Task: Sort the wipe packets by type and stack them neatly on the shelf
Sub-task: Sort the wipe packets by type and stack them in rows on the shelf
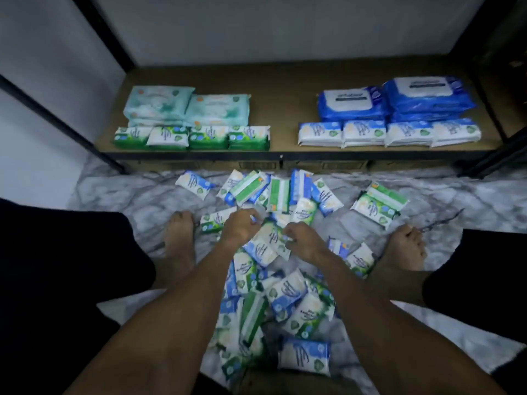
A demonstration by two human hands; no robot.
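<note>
A loose pile of small green-white and blue-white wipe packets point(288, 297) lies on the marble floor between my feet. My left hand point(241, 225) reaches into the pile's far part, fingers curled round a small packet point(216, 219). My right hand point(305, 242) is beside it, fingers curled on the edge of a blue-white packet point(269, 243); motion blur hides the exact grip. On the wooden shelf point(285, 109) stand teal packs point(188, 108), a row of green packets point(191, 138), large blue packs point(399, 99) and a row of blue-white packets point(387, 134).
Black shelf posts point(57, 121) rise at left and right. My bare feet point(179, 243) flank the pile. Two green packets point(379, 203) lie apart on the right of the floor. More packets point(273, 189) are scattered just below the shelf's front edge.
</note>
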